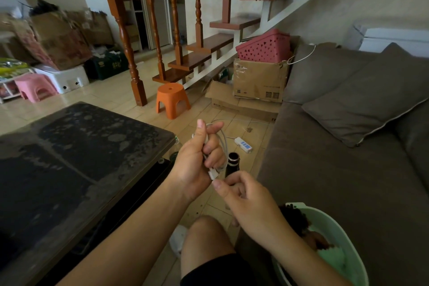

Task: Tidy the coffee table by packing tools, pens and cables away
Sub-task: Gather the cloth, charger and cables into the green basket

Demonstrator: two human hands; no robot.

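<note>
A white cable [224,144] is looped in coils around the fingers of my left hand [199,158], which is closed on it above the floor between the table and the sofa. The cable's white plug end [212,174] hangs below that hand. My right hand [246,195] is just under it, thumb and forefinger pinched close to the plug; whether they touch it is unclear. The dark glass coffee table [69,158] lies to the left, its top dusty. A green plastic basket [336,239] with dark items inside sits on the sofa at lower right.
A black bottle [232,165] stands on the floor behind my hands. A white power strip [243,144] lies on the tiles with its cord. An orange stool [172,99], cardboard boxes [257,81], a pink basket [264,46], wooden stairs and a brown sofa [336,146] surround the spot.
</note>
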